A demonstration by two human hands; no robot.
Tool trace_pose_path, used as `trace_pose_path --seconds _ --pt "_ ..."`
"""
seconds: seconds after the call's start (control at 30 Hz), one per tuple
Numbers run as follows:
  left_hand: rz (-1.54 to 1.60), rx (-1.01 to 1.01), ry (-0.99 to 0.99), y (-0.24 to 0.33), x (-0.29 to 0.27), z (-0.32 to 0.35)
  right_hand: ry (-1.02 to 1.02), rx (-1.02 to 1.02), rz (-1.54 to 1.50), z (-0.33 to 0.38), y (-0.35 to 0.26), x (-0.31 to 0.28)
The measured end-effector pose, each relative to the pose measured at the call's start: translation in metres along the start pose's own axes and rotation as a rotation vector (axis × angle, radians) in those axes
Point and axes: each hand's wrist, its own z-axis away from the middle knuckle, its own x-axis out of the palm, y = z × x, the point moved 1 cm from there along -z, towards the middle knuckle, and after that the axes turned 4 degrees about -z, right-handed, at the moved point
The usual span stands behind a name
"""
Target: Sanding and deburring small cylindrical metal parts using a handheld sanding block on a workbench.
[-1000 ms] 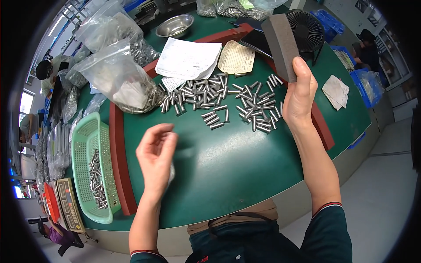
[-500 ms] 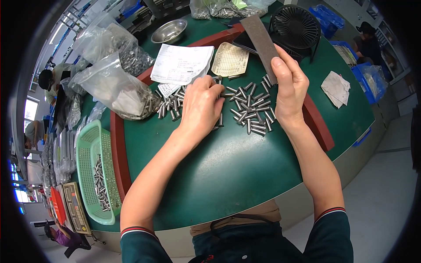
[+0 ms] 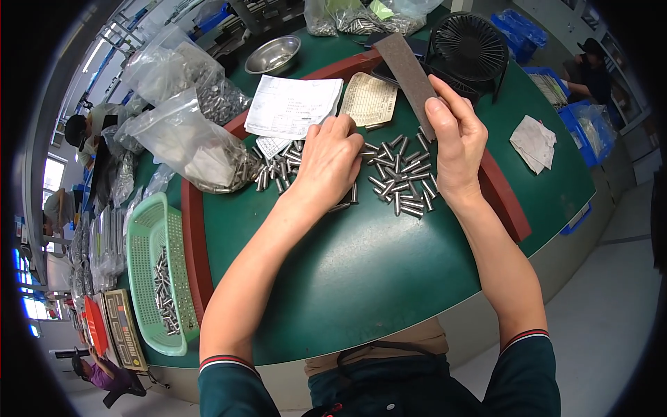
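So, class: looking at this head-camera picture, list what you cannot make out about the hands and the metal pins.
- Pins under the left hand: its palm covers them, so whether it grips one is unclear.
- Lower end of the grey strip: hidden behind the right hand.
- Print on the white paper: too small.
- Contents of the clear bag: blurred by folded plastic.

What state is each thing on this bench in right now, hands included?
Left hand: palm down on the loose metal pins.
Right hand: gripping a grey strip, raised.
Pins: scattered flat on the table.
Green basket: partly filled with pins.
Plastic bag: lying on its side, pins inside.
Fan: upright; spinning or not, cannot tell.
Steel bowl: looks empty.
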Motion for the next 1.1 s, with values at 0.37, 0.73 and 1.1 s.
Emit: trace_pose_path --seconds 0.37,0.73,1.1 --pt "1.536 -0.861 0.100 -0.016 -0.057 0.131 -0.179 -0.095 0.122 0.016 -0.004 0.003" --pt "1.776 -0.941 0.271 -0.033 -0.053 0.177 -0.505 -0.537 0.490 0.042 -0.002 0.024" --pt "1.944 -0.985 0.321 -0.034 -0.051 0.180 -0.548 -0.554 0.523 0.046 -0.003 0.027"
